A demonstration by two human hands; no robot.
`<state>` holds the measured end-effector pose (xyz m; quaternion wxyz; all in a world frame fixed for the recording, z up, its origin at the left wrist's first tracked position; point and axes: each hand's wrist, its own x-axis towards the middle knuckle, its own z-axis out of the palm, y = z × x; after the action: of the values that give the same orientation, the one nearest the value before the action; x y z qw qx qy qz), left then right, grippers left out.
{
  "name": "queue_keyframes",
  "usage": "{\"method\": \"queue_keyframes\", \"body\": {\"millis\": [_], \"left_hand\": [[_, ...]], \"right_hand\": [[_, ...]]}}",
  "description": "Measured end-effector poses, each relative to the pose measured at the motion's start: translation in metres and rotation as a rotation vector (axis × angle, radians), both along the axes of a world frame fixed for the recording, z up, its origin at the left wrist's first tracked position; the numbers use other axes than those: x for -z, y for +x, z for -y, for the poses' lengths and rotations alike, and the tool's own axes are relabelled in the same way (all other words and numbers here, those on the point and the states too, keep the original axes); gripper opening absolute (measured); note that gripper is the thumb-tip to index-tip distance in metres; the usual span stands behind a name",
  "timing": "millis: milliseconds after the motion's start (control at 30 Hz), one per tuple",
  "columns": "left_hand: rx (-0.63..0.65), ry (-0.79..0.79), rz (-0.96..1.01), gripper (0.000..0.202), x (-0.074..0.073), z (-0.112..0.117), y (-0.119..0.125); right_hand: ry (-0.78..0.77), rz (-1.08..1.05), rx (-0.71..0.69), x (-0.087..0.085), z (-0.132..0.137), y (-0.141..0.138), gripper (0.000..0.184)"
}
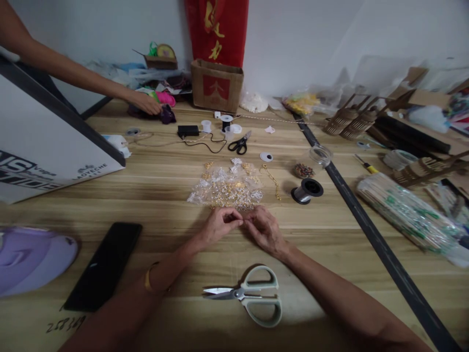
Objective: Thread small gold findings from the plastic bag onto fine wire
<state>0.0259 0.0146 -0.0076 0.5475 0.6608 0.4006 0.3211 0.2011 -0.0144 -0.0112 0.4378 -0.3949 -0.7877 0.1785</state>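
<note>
My left hand and my right hand rest on the wooden table, fingertips pinched together and meeting at a tiny piece too small to name. Just beyond them lie clear plastic bags of gold and silver beads. A gold chain lies to the bags' right. Grey-handled scissors lie between my forearms, nearer to me.
A black phone and a purple cap lie at the left. A wire spool, black scissors and a brown box lie farther back. Another person's hand reaches in at the far left. Bagged sticks lie right.
</note>
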Motion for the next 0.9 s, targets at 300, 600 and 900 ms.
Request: {"method": "queue_keyframes", "body": {"millis": [300,600,900], "left_hand": [[0.017,0.161,-0.124,0.019,-0.004,-0.001,-0.002],[0.070,0.226,-0.182,0.012,-0.012,-0.005,-0.010],[0.081,0.193,-0.191,0.009,-0.008,-0.009,-0.012]], "right_hand": [[-0.006,0.003,-0.009,0.000,0.000,0.000,0.007],[-0.020,-0.018,-0.032,-0.001,0.001,0.004,0.017],[-0.069,-0.061,0.038,0.001,0.002,0.004,0.012]]}}
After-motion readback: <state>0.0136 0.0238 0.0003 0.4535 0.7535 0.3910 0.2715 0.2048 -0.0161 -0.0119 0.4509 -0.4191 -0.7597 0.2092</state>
